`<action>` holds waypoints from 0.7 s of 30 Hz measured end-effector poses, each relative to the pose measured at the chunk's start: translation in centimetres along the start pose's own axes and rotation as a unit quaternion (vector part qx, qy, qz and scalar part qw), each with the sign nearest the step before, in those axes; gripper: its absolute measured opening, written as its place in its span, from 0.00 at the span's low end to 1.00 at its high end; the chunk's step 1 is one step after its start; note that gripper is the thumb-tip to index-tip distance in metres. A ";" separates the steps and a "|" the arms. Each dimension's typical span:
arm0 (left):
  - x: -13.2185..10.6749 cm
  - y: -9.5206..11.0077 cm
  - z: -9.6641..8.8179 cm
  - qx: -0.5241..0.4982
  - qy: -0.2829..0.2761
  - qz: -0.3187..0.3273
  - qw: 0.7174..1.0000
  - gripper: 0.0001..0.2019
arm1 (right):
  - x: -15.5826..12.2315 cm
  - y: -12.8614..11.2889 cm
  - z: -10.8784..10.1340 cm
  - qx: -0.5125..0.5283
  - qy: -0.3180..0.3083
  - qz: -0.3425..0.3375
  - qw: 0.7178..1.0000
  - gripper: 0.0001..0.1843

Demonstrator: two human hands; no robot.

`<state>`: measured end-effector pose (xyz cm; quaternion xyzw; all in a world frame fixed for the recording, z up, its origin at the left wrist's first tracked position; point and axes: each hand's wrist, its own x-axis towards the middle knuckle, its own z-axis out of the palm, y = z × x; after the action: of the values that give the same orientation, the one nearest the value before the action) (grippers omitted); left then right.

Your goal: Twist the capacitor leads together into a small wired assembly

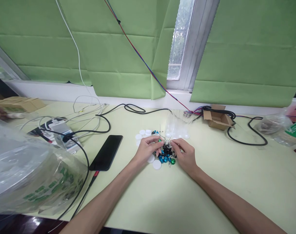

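Both my hands meet over a small pile of electronic parts (166,156) on the pale green table (162,195). My left hand (148,149) pinches a small green part with thin wire legs at its fingertips. My right hand (184,155) is curled, its fingertips pinched on the wire legs of the dark parts in the pile. Blue and green round parts (165,159) lie just under the hands. White round caps (157,164) lie beside my left hand, with more white caps (143,133) behind it.
A black phone (107,152) lies left of my hands with a cable plugged in. Black and white cables (89,120) loop across the far left. A clear plastic bag (23,175) fills the near left. A small open cardboard box (217,119) and another bag (274,125) sit far right.
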<state>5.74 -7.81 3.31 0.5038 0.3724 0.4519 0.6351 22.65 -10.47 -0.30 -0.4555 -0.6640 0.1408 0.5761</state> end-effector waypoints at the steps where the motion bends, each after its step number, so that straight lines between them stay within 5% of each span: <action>1: 0.0 0.0 0.0 0.000 0.001 0.000 1.000 0.13 | 0.0 0.0 0.0 0.003 -0.001 0.008 1.000 0.10; 21: 0.3 -0.8 -0.4 0.094 -0.007 0.062 0.994 0.15 | -0.2 0.0 0.5 0.181 -0.005 0.161 0.970 0.13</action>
<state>5.63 -7.46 2.47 0.5867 0.3772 0.4496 0.5580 22.20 -10.47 -0.59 -0.4440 -0.5480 0.3521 0.6153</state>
